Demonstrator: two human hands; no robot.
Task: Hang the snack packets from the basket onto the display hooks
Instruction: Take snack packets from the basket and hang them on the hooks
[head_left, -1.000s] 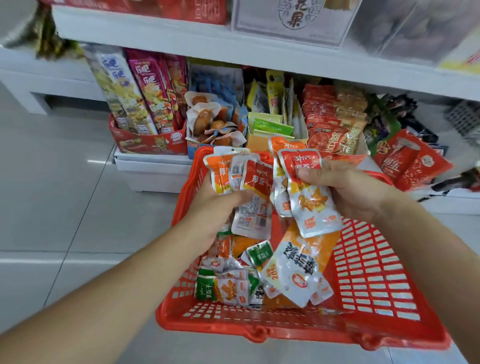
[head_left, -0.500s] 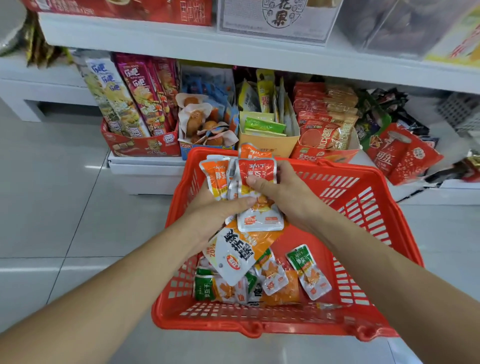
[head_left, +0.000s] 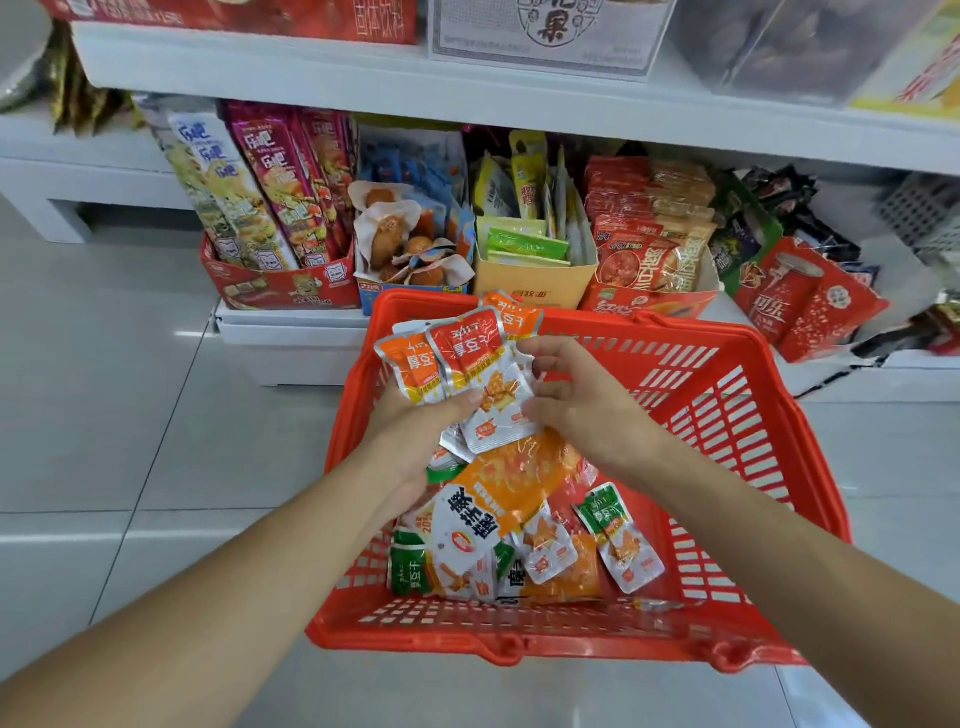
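Bare left grip (head_left: 415, 431) and bare right grip (head_left: 576, 410) on two bare forearms (head_left: 234, 561)

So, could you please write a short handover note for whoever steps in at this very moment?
Left hand: grips a bunch of small packets above the red basket.
Right hand: pinches the same bunch at its right edge.
In the basket: a large orange packet, a green packet and other loose ones.
Done: no packet can be seen hung; the display hooks are out of view.
Left: hang the held bunch, then the rest from the basket.
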